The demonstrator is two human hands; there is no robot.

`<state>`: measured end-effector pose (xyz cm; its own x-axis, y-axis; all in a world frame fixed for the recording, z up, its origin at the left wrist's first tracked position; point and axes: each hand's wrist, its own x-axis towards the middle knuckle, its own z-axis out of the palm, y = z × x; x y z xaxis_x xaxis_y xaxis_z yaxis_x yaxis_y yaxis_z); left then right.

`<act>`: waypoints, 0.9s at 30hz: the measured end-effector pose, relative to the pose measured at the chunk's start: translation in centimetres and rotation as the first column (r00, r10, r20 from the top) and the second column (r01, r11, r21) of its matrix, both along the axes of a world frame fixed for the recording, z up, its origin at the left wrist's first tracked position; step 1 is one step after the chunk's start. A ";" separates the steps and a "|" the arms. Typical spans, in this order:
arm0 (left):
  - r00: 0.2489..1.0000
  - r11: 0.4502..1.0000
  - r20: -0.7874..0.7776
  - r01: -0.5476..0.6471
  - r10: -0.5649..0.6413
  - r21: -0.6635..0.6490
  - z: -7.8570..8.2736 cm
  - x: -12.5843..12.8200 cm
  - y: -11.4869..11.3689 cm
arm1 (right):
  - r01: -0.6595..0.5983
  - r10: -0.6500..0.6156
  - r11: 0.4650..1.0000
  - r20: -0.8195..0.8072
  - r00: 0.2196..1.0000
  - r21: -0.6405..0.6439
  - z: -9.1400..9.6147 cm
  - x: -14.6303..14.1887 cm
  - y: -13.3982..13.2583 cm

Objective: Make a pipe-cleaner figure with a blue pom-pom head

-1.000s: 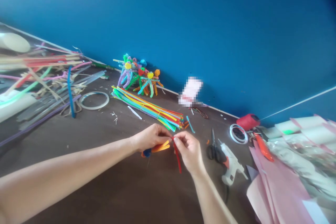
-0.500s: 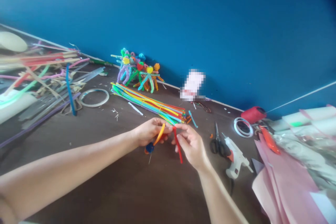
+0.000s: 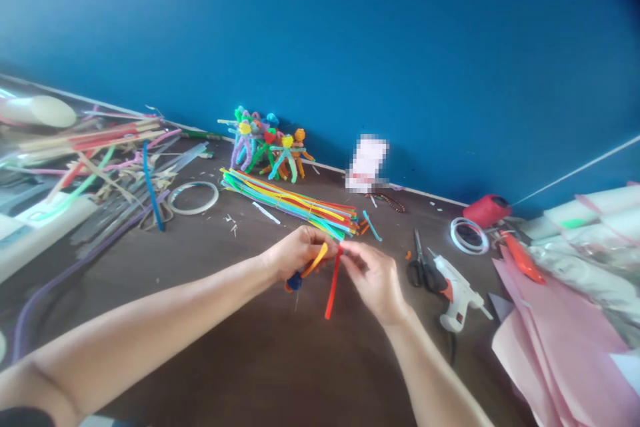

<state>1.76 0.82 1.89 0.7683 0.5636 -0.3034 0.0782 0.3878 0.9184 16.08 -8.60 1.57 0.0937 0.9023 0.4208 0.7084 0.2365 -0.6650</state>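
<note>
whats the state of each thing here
left hand, gripping the orange pipe cleaner
right hand, pinching the red pipe cleaner
red pipe cleaner, hanging from the right hand
orange pipe cleaner, bent, sticking up from the left hand
scissors, closed, lying flat
glue gun, lying on its side
pipe cleaner bundle, bound, lying flat
tape roll, lying flat
pink paper, sheets overlapping

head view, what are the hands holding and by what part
The left hand grips an orange pipe-cleaner bundle near its blue end; the right hand pinches a red pipe cleaner by its top end.
</note>
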 end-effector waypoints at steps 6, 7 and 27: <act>0.999 0.993 -0.049 0.004 0.002 0.115 0.5 0.1 -0.3 | 0.033 -0.032 0.999 -0.088 0.996 0.012 0.0 -0.4 0.1; 0.998 0.988 -0.064 0.010 0.000 0.157 0.6 0.1 -0.3 | 0.039 -0.038 0.999 -0.122 0.992 0.010 0.0 -0.5 0.1; 0.965 0.016 -0.243 0.242 0.099 0.970 0.8 -1.0 -1.0 | -0.015 -0.179 0.955 -0.615 0.768 -0.296 -0.3 -1.5 0.8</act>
<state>0.76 -0.17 2.69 0.8477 0.3872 0.3627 0.2613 -0.8997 0.3497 14.58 -7.84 1.23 0.3282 0.9445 -0.0172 0.1150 -0.0580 -0.9917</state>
